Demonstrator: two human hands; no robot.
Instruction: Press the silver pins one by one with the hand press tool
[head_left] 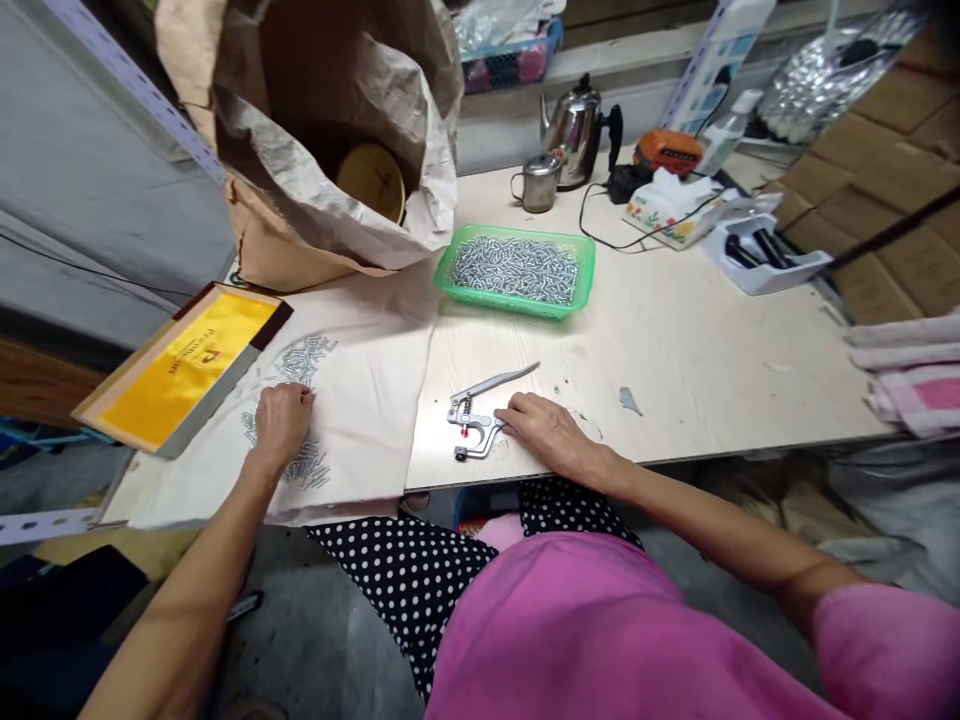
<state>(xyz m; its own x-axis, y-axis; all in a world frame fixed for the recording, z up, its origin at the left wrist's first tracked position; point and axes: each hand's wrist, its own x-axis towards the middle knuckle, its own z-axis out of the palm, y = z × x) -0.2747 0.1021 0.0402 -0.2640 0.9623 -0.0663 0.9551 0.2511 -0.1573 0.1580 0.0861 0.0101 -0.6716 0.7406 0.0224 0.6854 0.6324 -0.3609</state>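
Both bare hands work low over the pale wooden table (720, 370). Left hand (283, 425) is with fingers curled inward, between two loose heaps of thin silver metal pins (307, 465) – I cannot tell if some pin is between its fingertips. Right hand (551, 430) lies half-closed, palm down, and its fingertips touch the lower handle end of the silver metal spring pliers (475, 420); whether they grip it firmly, I cannot tell. These pliers lie flat on the bare wood, their two handles spread apart. Under the heaps is spread an off-white cloth (371, 400), and at its left side rests an open flat box with shiny yellow lining (191, 370).

Farther, a green plastic basket (517, 306) is filled with many small silver metal pieces (514, 268). To its left stands a large brown paper bag (292, 240) – wide open, with a round golden object (373, 183) inside. Behind the basket are a small metal mug (540, 187) and a shiny steel kettle (580, 140).
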